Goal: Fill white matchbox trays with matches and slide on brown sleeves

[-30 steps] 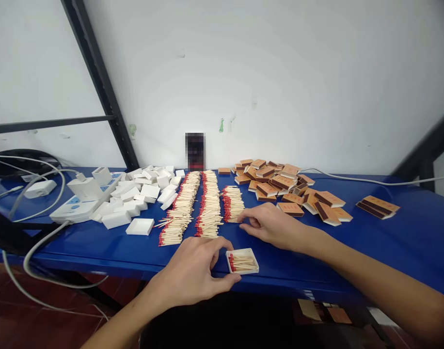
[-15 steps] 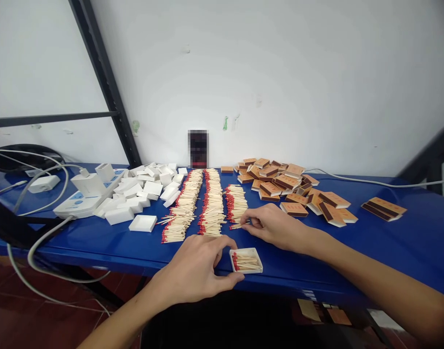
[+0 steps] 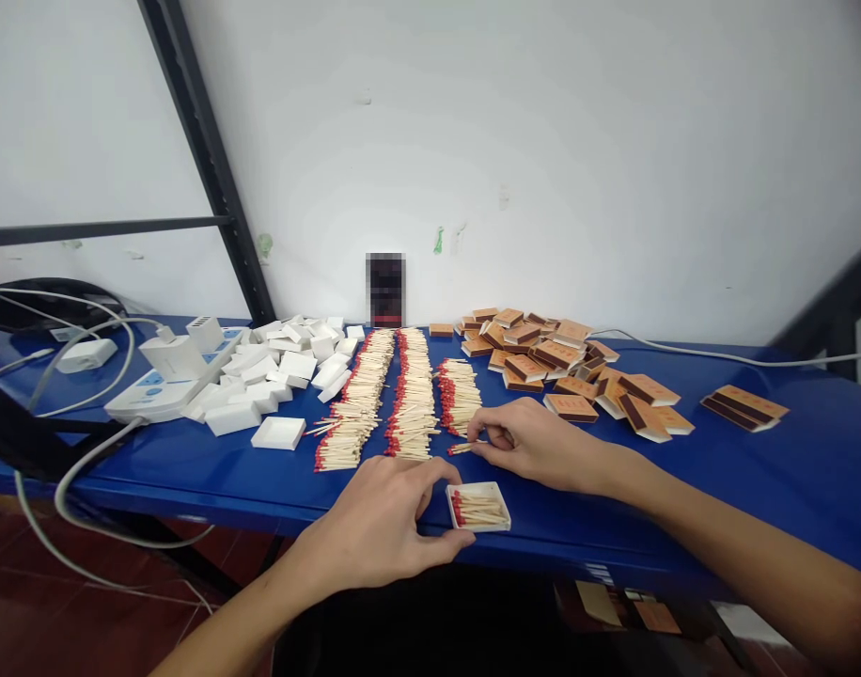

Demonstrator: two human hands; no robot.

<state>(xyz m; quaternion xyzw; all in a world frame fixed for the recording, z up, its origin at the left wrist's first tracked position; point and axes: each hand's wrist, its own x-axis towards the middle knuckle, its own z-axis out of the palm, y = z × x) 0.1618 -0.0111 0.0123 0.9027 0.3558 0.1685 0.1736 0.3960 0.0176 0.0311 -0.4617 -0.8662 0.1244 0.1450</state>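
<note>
Our L hand point(image 3: 384, 512) pinches 1 white match tray point(image 3: 497, 490) at its L end, thumb at the near corner, forefinger at the far one. Tray sits nr the front edge of the blue table point(image 3: 691, 484), w/ red-tipped matches inside, heads to the L, too overlapped for us to count. Our R hand point(image 3: 529, 442) has thumb + fingertips closed on a small bunch of matches point(image 3: 460, 448), heads pointing L, just in front of the short row; exact no. we can't tell.

Match rows: 3 total, i.e. 2 long rows point(image 3: 411, 395) + 1 short row point(image 3: 460, 390), all running back twd the wall. On the L we've a heap of white trays point(image 3: 265, 367), no exact count poss., + 1 loose tray point(image 3: 278, 432) hollow side up in front. On the R, a pile of orange matchboxes point(image 3: 543, 355), same prob.; 1 single box point(image 3: 441, 330) lies apart nr the wall. Far L: 1 power strip point(image 3: 145, 402) w/ 2 white plugs point(image 3: 172, 358), + 1 adapter point(image 3: 87, 355) beside it.
</note>
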